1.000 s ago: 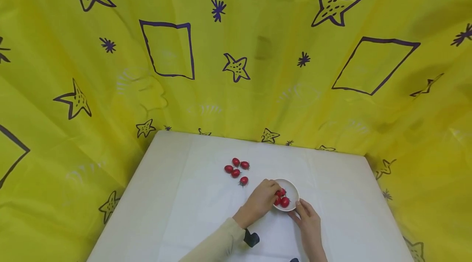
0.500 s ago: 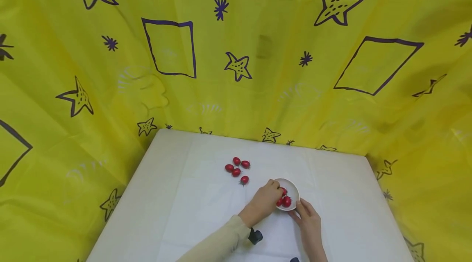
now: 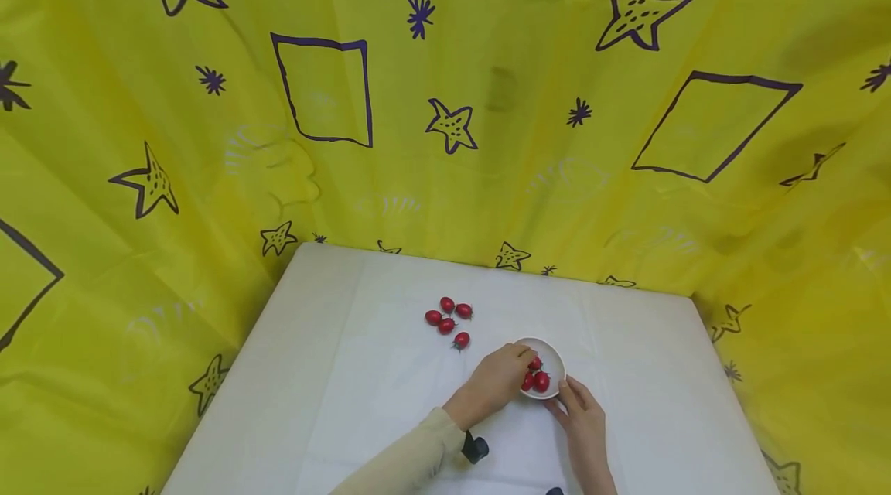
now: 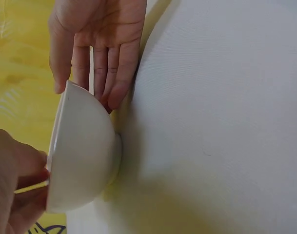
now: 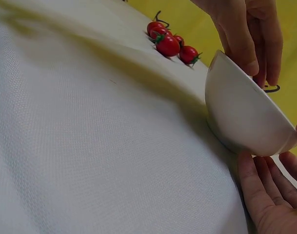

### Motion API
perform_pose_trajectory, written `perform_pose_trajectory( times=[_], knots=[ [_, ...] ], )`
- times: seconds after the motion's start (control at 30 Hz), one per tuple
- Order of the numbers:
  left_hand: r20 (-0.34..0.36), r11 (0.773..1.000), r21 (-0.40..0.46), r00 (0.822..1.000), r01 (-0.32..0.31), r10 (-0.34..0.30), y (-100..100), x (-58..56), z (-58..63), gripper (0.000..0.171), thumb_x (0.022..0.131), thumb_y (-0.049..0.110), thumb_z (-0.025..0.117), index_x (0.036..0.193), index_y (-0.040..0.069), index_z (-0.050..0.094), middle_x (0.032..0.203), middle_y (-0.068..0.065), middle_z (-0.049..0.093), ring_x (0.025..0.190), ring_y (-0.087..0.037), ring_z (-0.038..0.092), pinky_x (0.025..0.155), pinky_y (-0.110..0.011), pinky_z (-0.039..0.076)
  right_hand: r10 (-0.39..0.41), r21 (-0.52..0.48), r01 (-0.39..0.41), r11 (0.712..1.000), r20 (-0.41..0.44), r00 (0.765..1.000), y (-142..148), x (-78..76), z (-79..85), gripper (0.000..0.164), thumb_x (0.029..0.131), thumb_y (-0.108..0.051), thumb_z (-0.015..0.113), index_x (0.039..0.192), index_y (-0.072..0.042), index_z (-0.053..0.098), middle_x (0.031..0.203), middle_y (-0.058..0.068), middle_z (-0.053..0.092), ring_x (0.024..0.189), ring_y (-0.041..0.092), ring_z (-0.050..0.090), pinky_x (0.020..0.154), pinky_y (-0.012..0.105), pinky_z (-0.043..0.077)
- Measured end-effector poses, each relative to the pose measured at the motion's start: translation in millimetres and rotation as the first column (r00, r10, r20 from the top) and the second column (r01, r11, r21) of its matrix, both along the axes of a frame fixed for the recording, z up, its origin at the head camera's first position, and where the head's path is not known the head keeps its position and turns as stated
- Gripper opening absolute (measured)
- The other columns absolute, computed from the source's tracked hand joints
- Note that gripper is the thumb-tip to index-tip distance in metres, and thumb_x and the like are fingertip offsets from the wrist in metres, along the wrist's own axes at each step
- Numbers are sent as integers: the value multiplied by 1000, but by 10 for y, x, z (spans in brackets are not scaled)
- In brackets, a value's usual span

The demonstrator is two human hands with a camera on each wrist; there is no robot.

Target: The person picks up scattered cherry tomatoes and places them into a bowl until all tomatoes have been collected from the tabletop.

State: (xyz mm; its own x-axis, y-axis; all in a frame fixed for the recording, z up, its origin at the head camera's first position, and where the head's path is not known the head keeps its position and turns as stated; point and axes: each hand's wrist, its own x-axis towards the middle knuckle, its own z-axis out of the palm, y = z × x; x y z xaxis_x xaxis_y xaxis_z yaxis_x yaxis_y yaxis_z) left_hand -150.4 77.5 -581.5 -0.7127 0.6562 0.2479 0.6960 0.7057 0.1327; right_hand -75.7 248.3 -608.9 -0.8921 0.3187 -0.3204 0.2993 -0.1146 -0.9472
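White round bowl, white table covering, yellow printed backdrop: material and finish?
White round bowl: probably glazed ceramic, smooth wall, faint sheen; plastic possible. White table covering: matte, perhaps woven cloth or textured vinyl, given the fine grain in the right wrist view. Yellow printed backdrop: softly folded thin sheet, low sheen; fabric or plastic unclear.

The bowl (image 4: 85,148) looks ceramic, its white glaze smooth with a soft gloss. The cherry tomatoes (image 5: 168,46) have smooth, shiny skins that catch bright highlights; their green calyxes (image 5: 159,37) look duller. The white tablecloth (image 5: 114,141) is matt, with a fine, slightly rough woven grain. The yellow curtain (image 3: 522,178) seems thin plastic or coated fabric, creased and faintly glossy. The beige sleeve (image 3: 400,460) looks like matt, softly wrinkled cloth.
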Motion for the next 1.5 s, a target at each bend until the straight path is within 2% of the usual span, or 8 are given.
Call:
perform_pose_trajectory(
  times=[0.2, 0.3, 0.4, 0.57, 0.73, 1.07, 1.33, 1.5],
  knots=[
    [29, 968, 250, 999, -32, 25, -121, -36, -22, 32, 99, 20, 73, 130, 14, 69, 122, 2, 72, 109, -9, 68, 96, -15, 55, -6, 5, 6, 1000, -2, 1000, -3, 1, -17, 61, 108, -32, 57, 151, 9, 41, 143, 19, 58, 99, -7, 67, 93, 23, 60],
    [-7, 948, 314, 998, -51, 56, -174, -85, -63, 30, 98, 21, 75, 127, 15, 71, 119, 3, 73, 108, -10, 68, 97, -16, 55, 15, 24, -15, 1000, 12, 1000, 4, -12, -19, 63, 109, -34, 55, 153, 8, 39, 153, 28, 49, 98, -11, 65, 95, 23, 59],
    [15, 931, 355, 996, -85, 85, -240, -128, -96, 30, 98, 24, 74, 126, 15, 71, 121, 2, 73, 110, -13, 67, 98, -21, 56, 30, 32, -31, 999, 23, 999, 13, -27, -15, 65, 109, -36, 53, 155, 7, 37, 161, 32, 38, 97, -14, 62, 96, 23, 58],
    [133, 908, 364, 977, -206, 169, -324, -135, -128, 35, 101, 31, 68, 132, 14, 66, 130, -1, 70, 119, -18, 63, 105, -31, 54, 24, 27, -24, 999, 24, 999, 23, -30, -12, 64, 110, -35, 53, 155, 6, 36, 161, 31, 37, 97, -15, 61, 96, 21, 58],
    [100, 887, 359, 957, -290, 273, -381, -107, -191, 30, 100, 29, 67, 127, 14, 66, 126, -2, 69, 119, -22, 60, 103, -36, 52, 21, 17, -21, 1000, 25, 999, 29, -18, -12, 64, 110, -34, 52, 156, 7, 34, 162, 32, 36, 96, -17, 61, 96, 21, 58],
    [95, 794, 422, 892, -438, 442, -522, -82, -325, 30, 94, 24, 73, 121, 11, 68, 118, -6, 70, 116, -26, 59, 88, -40, 53, 26, 10, -26, 1000, 36, 999, 14, -12, 4, 65, 110, -35, 52, 156, 7, 34, 162, 32, 35, 95, -16, 61, 97, 21, 58],
    [117, 766, 402, 857, -502, 501, -619, -119, -397, 30, 92, 15, 76, 121, 8, 68, 117, -8, 70, 113, -31, 60, 85, -43, 55, 27, 17, -28, 999, 31, 999, 21, -24, -14, 67, 110, -36, 52, 157, 7, 32, 162, 33, 35, 95, -18, 60, 97, 21, 57],
    [136, 769, 380, 854, -514, 503, -666, -133, -420, 33, 92, 17, 77, 122, 7, 67, 116, -10, 69, 106, -30, 62, 83, -42, 55, 25, 24, -25, 999, 28, 999, 18, -27, -17, 66, 110, -36, 52, 156, 8, 33, 162, 33, 36, 95, -17, 61, 96, 21, 58]
  ],
)
